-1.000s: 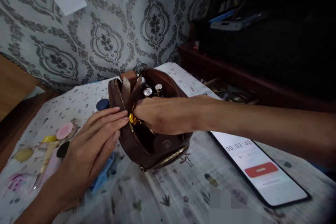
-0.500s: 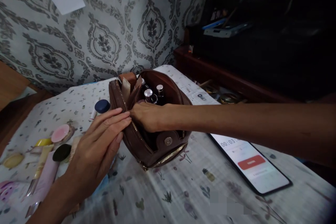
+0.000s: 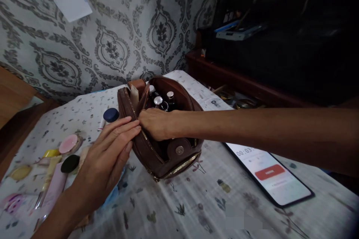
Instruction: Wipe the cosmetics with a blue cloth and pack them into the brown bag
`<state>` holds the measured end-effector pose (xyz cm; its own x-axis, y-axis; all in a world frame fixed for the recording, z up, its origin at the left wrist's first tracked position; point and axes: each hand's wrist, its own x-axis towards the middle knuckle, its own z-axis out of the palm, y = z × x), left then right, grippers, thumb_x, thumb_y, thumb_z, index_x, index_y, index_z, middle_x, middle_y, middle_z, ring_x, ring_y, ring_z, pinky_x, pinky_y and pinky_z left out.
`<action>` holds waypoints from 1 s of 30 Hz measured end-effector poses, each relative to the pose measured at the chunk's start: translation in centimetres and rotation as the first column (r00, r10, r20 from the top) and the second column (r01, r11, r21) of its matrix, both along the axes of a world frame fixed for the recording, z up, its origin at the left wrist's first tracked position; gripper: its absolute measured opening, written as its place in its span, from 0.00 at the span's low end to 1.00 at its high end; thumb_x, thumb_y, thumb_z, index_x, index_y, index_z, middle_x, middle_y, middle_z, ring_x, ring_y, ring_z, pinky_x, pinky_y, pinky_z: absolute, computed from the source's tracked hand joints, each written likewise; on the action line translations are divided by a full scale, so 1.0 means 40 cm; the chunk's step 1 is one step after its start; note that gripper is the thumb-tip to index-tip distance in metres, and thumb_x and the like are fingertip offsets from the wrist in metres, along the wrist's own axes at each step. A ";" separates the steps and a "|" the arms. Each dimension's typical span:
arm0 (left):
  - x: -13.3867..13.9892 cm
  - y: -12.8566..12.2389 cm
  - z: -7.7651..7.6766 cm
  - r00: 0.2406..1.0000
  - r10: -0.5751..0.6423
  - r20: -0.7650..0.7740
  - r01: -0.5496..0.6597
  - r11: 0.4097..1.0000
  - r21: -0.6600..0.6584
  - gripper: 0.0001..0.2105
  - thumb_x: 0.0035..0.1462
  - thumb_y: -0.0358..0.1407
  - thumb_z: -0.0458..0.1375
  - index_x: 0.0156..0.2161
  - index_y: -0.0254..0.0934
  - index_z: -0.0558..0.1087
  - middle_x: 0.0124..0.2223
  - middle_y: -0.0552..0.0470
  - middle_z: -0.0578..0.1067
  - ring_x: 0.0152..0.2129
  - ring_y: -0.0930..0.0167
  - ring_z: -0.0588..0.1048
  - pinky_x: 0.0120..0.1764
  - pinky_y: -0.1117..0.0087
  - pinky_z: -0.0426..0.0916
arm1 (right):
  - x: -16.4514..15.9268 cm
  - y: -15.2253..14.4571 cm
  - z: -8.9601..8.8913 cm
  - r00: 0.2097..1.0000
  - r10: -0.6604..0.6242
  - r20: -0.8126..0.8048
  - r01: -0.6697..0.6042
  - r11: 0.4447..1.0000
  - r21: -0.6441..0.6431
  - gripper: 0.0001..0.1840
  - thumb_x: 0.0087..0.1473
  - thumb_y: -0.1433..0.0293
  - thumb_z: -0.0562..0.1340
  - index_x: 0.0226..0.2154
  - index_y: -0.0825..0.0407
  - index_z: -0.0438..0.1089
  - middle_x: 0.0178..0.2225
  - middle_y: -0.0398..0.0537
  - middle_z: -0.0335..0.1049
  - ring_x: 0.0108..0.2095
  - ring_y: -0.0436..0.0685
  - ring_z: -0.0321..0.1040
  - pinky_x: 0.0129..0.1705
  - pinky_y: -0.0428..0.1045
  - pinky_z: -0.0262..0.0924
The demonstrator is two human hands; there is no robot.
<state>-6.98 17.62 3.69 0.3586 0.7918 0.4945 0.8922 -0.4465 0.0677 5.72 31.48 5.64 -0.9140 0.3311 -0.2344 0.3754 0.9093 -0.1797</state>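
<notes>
A brown zippered bag (image 3: 176, 164) stands unzipped on the patterned cloth. My right hand (image 3: 157, 123) reaches down inside it from the right; its fingers are hidden in the bag, so what they touch cannot be seen. My left hand (image 3: 109, 153) lies with straight fingers against the bag's left zipper edge. Inside the bag, behind my right hand, stand bottles with shiny caps, among them a silver-capped bottle (image 3: 158, 101) and a pink-capped bottle (image 3: 170, 96). A pale packet (image 3: 134, 97) pokes up from the left pocket.
Left of the bag lie a blue-capped container (image 3: 111, 115), a pink round compact (image 3: 68, 143), a dark-lidded jar (image 3: 70, 163), a pink tube (image 3: 56, 183) and other cosmetics. A phone (image 3: 276, 183) showing a timer lies at right. Behind are the wallpapered wall and a dark red ledge (image 3: 252, 93).
The view has shifted slightly. Both hands keep nearly the same places, the right one in the bag and the left one on its edge.
</notes>
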 end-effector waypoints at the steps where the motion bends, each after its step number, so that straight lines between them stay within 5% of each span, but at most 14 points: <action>1: 0.000 0.000 0.000 1.000 0.001 0.000 -0.001 1.000 0.001 0.15 0.67 0.24 0.48 0.57 0.35 0.67 0.56 0.45 0.74 0.60 0.68 0.66 0.61 0.65 0.65 | 0.001 -0.004 0.009 0.999 0.004 0.042 -0.004 1.000 0.002 0.17 0.55 0.83 0.59 0.48 0.67 0.73 0.48 0.68 0.75 0.49 0.66 0.74 0.48 0.54 0.70; 9: -0.001 0.002 -0.010 0.999 0.011 0.031 -0.011 1.000 0.004 0.16 0.68 0.25 0.49 0.58 0.36 0.67 0.58 0.44 0.74 0.60 0.66 0.67 0.60 0.61 0.67 | 0.004 -0.011 -0.014 0.988 0.140 0.063 -0.148 0.976 0.157 0.14 0.58 0.80 0.59 0.46 0.64 0.74 0.52 0.66 0.73 0.52 0.65 0.72 0.54 0.54 0.65; 15: 0.000 0.004 -0.015 0.998 0.003 0.065 -0.005 1.000 0.022 0.18 0.67 0.25 0.49 0.59 0.38 0.67 0.57 0.46 0.75 0.60 0.67 0.68 0.60 0.63 0.68 | 0.003 0.006 -0.056 0.975 0.187 -0.122 -0.165 0.971 0.170 0.11 0.54 0.81 0.62 0.40 0.63 0.75 0.41 0.61 0.77 0.42 0.60 0.74 0.44 0.51 0.67; 22: -0.014 -0.007 -0.001 1.000 0.015 0.026 -0.014 0.999 -0.043 0.18 0.67 0.26 0.50 0.60 0.38 0.66 0.60 0.45 0.72 0.62 0.66 0.66 0.62 0.61 0.66 | 0.035 0.018 0.045 0.993 0.111 0.030 -0.111 0.994 -0.005 0.13 0.57 0.81 0.58 0.42 0.63 0.75 0.41 0.59 0.78 0.38 0.57 0.75 0.34 0.48 0.63; 26: -0.017 -0.009 0.003 1.000 0.008 0.024 -0.007 0.999 -0.041 0.20 0.66 0.26 0.50 0.61 0.41 0.66 0.60 0.46 0.72 0.61 0.64 0.67 0.61 0.59 0.67 | 0.077 0.052 0.095 0.971 0.084 -0.225 -0.071 0.995 0.065 0.11 0.59 0.77 0.57 0.33 0.57 0.76 0.33 0.50 0.78 0.33 0.53 0.72 0.35 0.47 0.62; 30: -0.015 -0.006 0.000 1.000 0.001 0.024 0.000 0.999 -0.038 0.21 0.66 0.25 0.50 0.62 0.41 0.65 0.61 0.47 0.72 0.61 0.65 0.67 0.62 0.60 0.66 | 0.059 0.093 0.106 0.876 -0.057 -0.478 0.190 0.953 0.235 0.13 0.62 0.73 0.54 0.38 0.53 0.75 0.43 0.53 0.77 0.43 0.58 0.73 0.42 0.49 0.64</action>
